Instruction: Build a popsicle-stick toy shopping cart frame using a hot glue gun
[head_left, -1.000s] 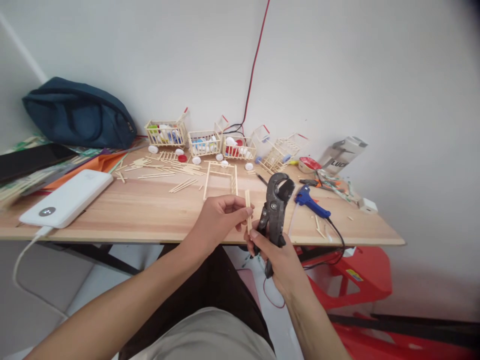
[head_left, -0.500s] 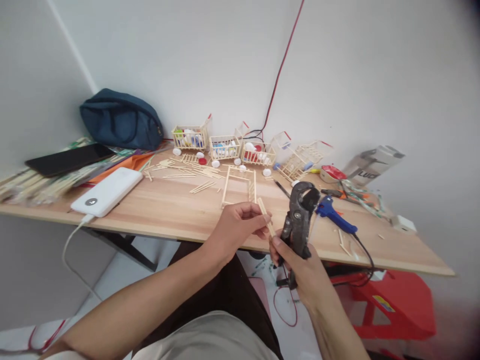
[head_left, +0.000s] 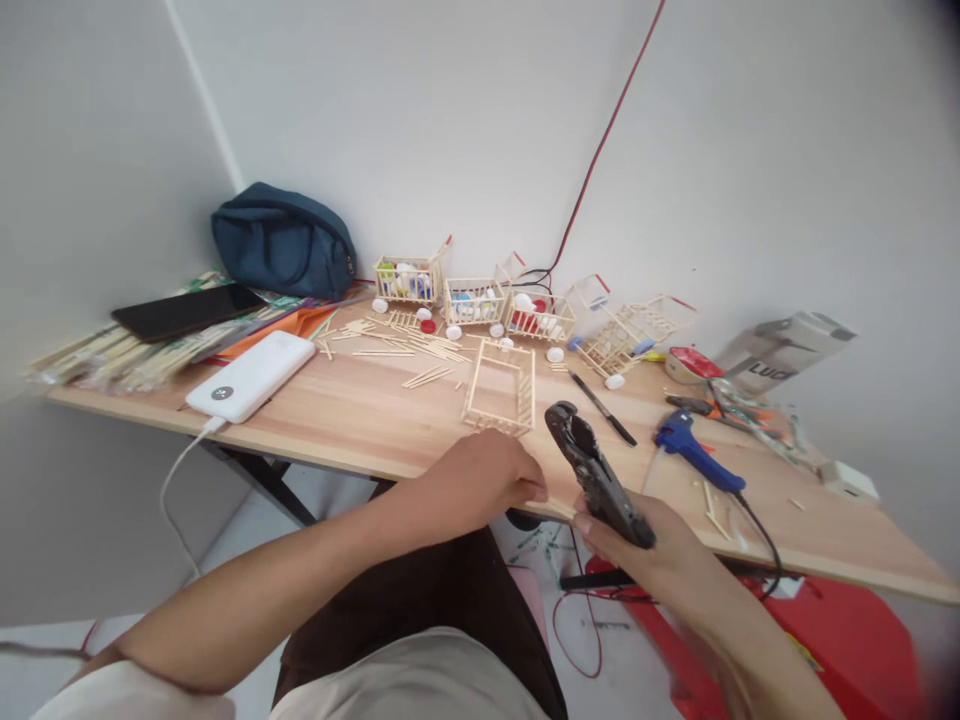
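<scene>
In my right hand (head_left: 645,535) is a black hand cutter (head_left: 600,475), its curved jaws pointing up and to the left. The right thumb also lies against pale wooden sticks (head_left: 561,510), which stretch toward my left hand (head_left: 499,480). My left hand is closed with fingers curled down at the table's front edge; what its fingertips hold, if anything, is hidden. Just beyond it, a rectangular frame of wooden sticks (head_left: 471,395) lies on the table. To the right of that frame is a black pen (head_left: 602,408).
Small stick-built carts (head_left: 472,302) with bottle-cap wheels line the wall. Loose sticks (head_left: 427,345) lie before them. A blue glue gun (head_left: 697,452) is at right. A white power bank (head_left: 251,376), a phone (head_left: 187,312) and a blue bag (head_left: 285,240) are at left.
The view has shifted, so the table sits further right. My right hand has tilted the cutter's jaws to the left, and the sticks have dropped lower, now seen nearly end to end between both hands.
</scene>
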